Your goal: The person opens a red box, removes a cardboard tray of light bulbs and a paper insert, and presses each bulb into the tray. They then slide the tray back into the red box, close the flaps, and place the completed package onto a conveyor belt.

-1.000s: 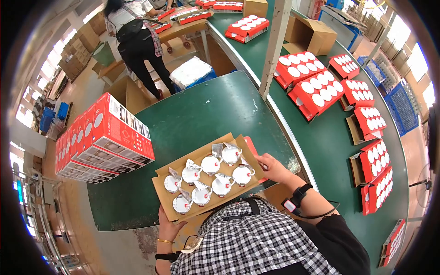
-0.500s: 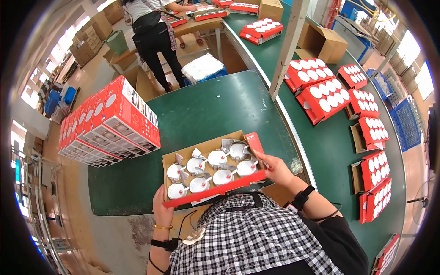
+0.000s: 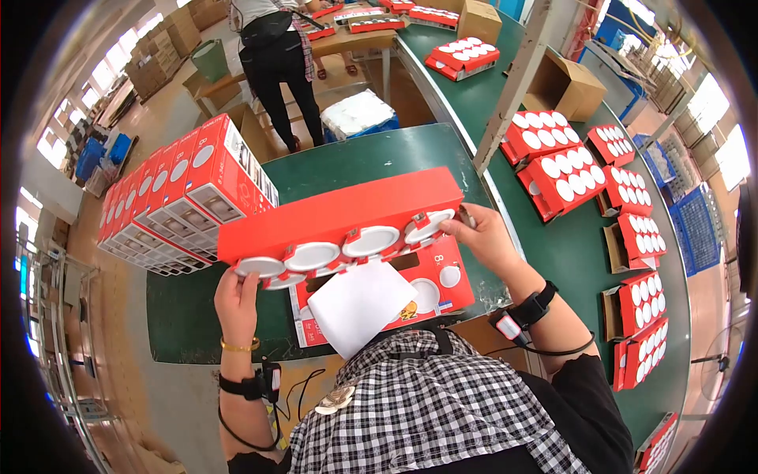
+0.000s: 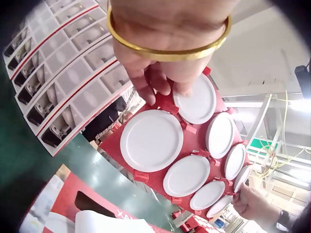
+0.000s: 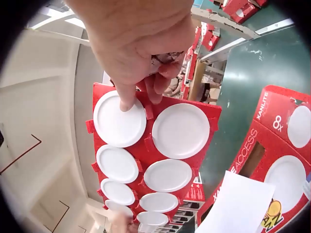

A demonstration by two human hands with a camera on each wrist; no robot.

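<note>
A red cardboard tray (image 3: 339, 204) is held by its two ends, tipped so its round white downlights (image 3: 371, 242) face the wearer. In the wrist views these sit in two rows against the red card, with small red tabs at their rims. My left hand (image 3: 235, 304) grips the left end, thumb on the nearest downlight. At the right end, my right hand (image 3: 488, 238) pinches the edge, its thumb on a white disc (image 5: 120, 119). A small dark item (image 5: 167, 58) shows in the right palm; I cannot tell what it is. Below lies a red printed box (image 3: 450, 265) with a white sheet (image 3: 359, 306) over it.
Red printed cartons (image 3: 178, 186) stand in a row at the left. Behind a metal post (image 3: 517, 91), the right-hand bench (image 3: 545, 261) carries several red trays of white discs (image 3: 564, 174) and an open brown carton (image 3: 580, 87). Another person (image 3: 276, 71) stands beyond the green table (image 3: 347, 162).
Earlier the tray lay low with the downlights' wired backs upward. Both hands have raised it and tipped it over, so the white faces show and the printed box and sheet beneath are visible.
</note>
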